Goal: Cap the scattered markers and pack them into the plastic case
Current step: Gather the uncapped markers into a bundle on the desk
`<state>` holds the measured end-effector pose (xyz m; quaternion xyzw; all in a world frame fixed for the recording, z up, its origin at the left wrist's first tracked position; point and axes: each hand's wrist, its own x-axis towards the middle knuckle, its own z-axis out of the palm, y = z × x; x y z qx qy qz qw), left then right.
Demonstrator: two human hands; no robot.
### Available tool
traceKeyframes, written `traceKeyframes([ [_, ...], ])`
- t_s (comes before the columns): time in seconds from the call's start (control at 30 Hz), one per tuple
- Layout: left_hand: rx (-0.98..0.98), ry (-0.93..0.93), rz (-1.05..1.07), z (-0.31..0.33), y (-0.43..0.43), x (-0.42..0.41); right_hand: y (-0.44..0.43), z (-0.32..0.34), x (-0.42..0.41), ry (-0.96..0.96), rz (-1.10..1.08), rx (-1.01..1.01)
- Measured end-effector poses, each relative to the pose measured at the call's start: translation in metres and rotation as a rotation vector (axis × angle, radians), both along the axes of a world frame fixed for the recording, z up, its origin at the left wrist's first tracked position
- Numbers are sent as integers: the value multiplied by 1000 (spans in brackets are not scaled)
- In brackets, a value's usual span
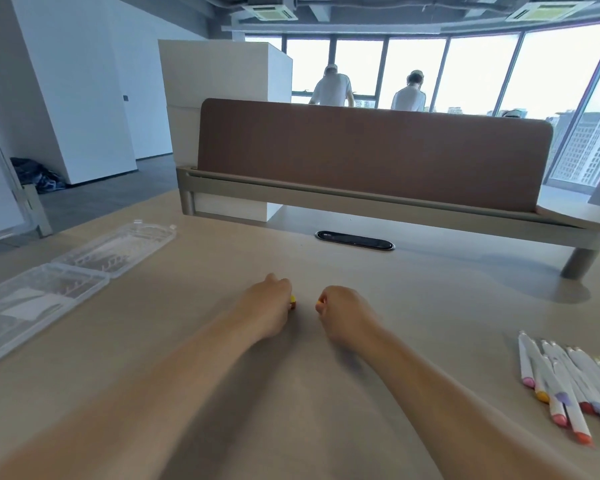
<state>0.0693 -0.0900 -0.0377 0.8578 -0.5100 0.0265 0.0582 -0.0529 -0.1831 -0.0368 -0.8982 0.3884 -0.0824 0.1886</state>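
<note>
left hand point(269, 306) & right hand point(343, 311) each pinched a yellow bit point(293, 301), mostly hidden; crooked capping prob would slip, inking fingers.

Forearms stretched forward, hands near but apart; left hand point(269, 306) curled on yellow piece point(293, 300), right hand point(343, 310) on yellow bit point(321, 301).

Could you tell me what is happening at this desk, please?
A person works at a desk with both hands near its middle. The left hand pinches a small yellow part and the right hand pinches a second yellow part. They are probably a marker and its cap, but the fingers hide most of both, and the two parts are apart. A bunch of markers lies at the right, and the clear plastic case lies open at the left.
</note>
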Motion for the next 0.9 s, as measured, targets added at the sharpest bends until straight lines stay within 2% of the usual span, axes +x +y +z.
traceKeyframes([
  [0.37,-214,354,-20,20,4,-90,17,26,-85,-53,-57,7],
  [0.5,-277,397,-76,25,-3,-139,23,36,-132,-94,-116,40],
  [0.6,-265,448,-126,24,-7,-186,26,34,-182,-183,-156,-41],
  [0.7,-247,511,-183,23,-10,-238,29,38,-234,-221,-263,-7],
  [0.8,-197,544,-221,18,-19,-284,30,37,-280,-76,-268,-29],
  [0.9,-134,535,-319,8,-33,-323,22,26,-321,-62,-392,-68],
])
